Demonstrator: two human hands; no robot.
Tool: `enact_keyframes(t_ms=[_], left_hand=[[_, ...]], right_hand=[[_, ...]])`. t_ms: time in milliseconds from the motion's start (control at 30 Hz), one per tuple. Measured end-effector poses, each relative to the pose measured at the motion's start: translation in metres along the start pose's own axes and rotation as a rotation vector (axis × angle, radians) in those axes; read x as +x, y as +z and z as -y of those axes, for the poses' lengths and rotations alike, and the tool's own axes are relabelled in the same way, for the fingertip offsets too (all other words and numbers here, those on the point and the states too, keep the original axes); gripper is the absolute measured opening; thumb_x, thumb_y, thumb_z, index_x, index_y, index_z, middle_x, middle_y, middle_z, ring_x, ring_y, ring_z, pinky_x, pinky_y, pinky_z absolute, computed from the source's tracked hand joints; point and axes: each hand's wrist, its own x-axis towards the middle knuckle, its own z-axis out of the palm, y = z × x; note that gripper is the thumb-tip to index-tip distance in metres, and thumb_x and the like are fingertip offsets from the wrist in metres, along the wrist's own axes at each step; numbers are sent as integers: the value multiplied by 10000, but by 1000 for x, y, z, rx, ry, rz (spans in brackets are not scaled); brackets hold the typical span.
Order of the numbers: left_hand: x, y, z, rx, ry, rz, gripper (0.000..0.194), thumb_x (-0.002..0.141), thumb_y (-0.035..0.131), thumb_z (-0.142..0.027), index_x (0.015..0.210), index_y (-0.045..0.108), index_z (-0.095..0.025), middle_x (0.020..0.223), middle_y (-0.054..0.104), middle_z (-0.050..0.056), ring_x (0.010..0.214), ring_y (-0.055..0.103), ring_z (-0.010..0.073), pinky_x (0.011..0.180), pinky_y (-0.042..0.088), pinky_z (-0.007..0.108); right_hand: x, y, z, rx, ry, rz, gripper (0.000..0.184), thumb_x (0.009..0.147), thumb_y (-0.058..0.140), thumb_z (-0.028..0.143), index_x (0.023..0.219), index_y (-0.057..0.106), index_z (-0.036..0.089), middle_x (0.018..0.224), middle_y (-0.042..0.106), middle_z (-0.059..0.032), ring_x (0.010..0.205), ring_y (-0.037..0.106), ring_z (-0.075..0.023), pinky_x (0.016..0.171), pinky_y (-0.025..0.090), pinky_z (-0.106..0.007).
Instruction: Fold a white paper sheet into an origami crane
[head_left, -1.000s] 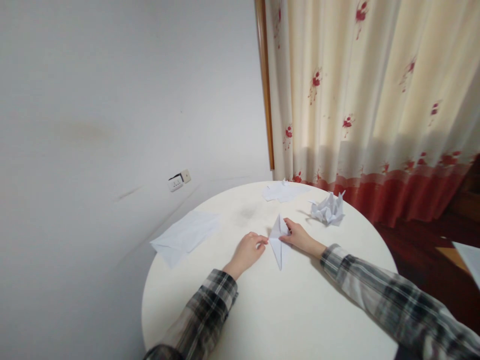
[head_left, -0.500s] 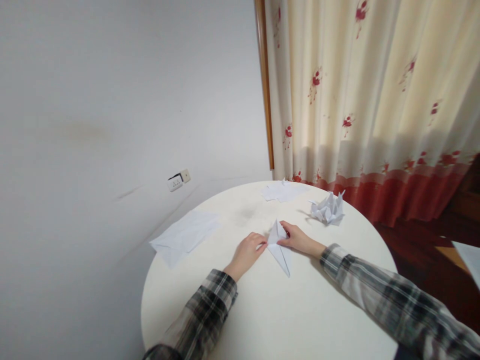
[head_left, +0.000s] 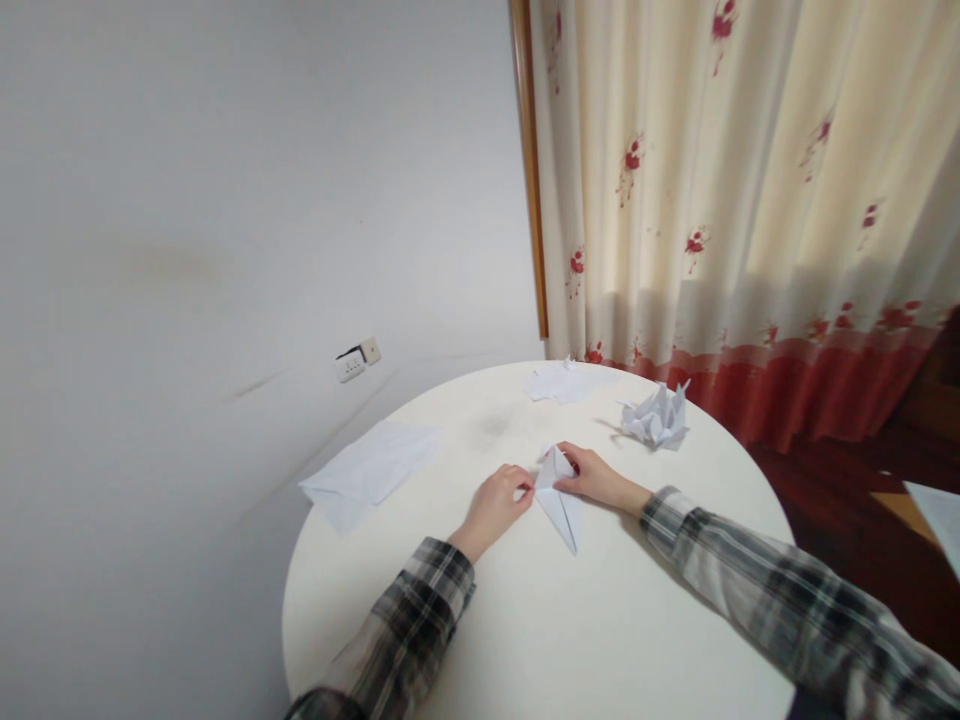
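Folded paper (head_left: pixel 555 502) lies between the hands, its long axis pointing toward the tabletop's (head_left: pixel 592 625) far edge. Right hand (head_left: pixel 598 479) clamps its right side — left hand (head_left: pixel 498 506) pinches its left corner.

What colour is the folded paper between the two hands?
White; the folded paper shows best in the head view.

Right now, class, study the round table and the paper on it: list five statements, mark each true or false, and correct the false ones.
1. The right hand has its grip on the folded paper. True.
2. The paper nearest the wall socket lies right of both hands. False: that paper lies left of both.
3. A cluster of folded shapes stands on the table. True.
4. The curtain is plain blue. False: it is cream with red flowers.
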Motion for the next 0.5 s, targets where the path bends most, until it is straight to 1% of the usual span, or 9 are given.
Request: enact_keyframes(t_ms=[67,133,200,267,367,500], left_hand=[[0,0,0,-28,1,-19,44,735,524,-181,714,562,-172,767,576,21,794,502,162,734,389,260],[1,1,1,-85,1,-23,77,740,533,-223,700,567,-167,757,578,24,794,502,162,739,382,258],[2,3,1,-181,-20,2,121,748,525,-253,697,578,-156,737,578,23,753,507,151,704,383,238],[4,5,3,-287,-69,50,179,761,502,-281,688,585,-141,683,565,10,674,499,131,626,377,211],[6,8,4,-377,-160,103,273,762,483,-345,632,576,-123,566,489,-26,560,436,101,513,322,187],[6,10,4,-364,-225,98,318,713,529,-385,541,521,-119,492,353,-60,496,336,76,461,242,183]], right_hand=[[0,0,0,7,-16,-2,362,599,620,179,937,491,150,653,489,45,566,411,-91,527,310,-187],[-1,1,1,20,-25,11,346,603,619,176,924,493,153,660,494,44,566,410,-89,524,307,-184],[-1,4,3,39,-28,37,346,611,615,180,932,486,157,669,503,43,566,412,-88,521,308,-183],[-2,7,6,48,-34,56,332,621,610,192,924,479,158,666,504,43,562,409,-88,513,304,-181],[-4,10,12,33,-56,61,282,628,607,209,875,480,159,649,488,47,552,396,-84,499,289,-180],[-5,11,15,22,-67,69,281,636,599,214,886,483,159,656,490,43,554,396,-84,500,292,-183]])
